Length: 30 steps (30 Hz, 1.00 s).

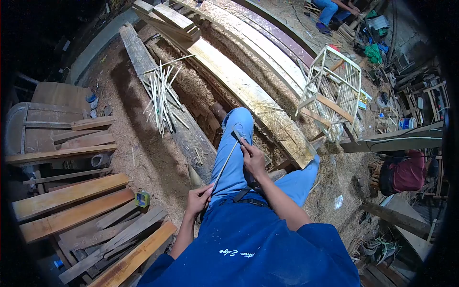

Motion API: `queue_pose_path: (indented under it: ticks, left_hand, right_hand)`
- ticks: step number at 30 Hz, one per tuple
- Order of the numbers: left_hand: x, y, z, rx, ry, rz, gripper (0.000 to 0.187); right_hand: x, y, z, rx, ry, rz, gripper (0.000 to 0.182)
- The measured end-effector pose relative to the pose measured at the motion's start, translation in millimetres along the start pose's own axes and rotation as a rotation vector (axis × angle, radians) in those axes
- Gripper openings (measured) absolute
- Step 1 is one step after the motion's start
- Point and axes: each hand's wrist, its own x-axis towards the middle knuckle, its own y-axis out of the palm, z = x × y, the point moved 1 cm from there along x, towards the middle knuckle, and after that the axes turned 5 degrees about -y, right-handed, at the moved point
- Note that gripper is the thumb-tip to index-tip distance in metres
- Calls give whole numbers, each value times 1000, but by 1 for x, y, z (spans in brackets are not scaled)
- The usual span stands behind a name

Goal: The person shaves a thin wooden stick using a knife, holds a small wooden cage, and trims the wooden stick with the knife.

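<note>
A thin wooden stick [224,165] slants across my thigh, its lower end pinched in my left hand [198,199]. My right hand [253,159] is closed around a small knife [236,135] with a dark flat blade, resting over my knee. The blade meets the upper end of the stick; my fingers hide most of the handle. Ahead and to the left, a loose pile of similar sticks [162,98] lies on a weathered plank [191,136].
A long pale board [229,81] runs beside my legs, with curly shavings [267,112] on it. To the right stands a wooden cage frame [332,86]. Cut boards [76,215] and a tape measure [142,199] lie at left. Another person [327,12] sits far off at upper right.
</note>
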Motion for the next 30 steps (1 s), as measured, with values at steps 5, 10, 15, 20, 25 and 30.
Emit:
queue_pose_path:
  ticks: [5,10,15,20,25,30]
  left_hand:
    - [44,38,-50,-45,43,36,32]
    - [101,72,-75,-74,10,-7,32]
    - [109,65,-55,-126,40,-15,30]
    - [93,56,-51,-94,63,-52,30]
    - [76,54,-52,-53,39,-101,29]
    - [72,50,-40,-26,25,-119,28]
  right_hand:
    - [-5,-10,3,35,-32,113,36]
    - [-12,-15,10,-11,-100,177,38]
    - [-20,-15,15,-132,-129,190,40]
    - [-24,-11,25,-220,-128,226,40]
    - [-28,-9,27,-308,-170,267,57]
    - [-28,-9,31,-345,-155,276,58]
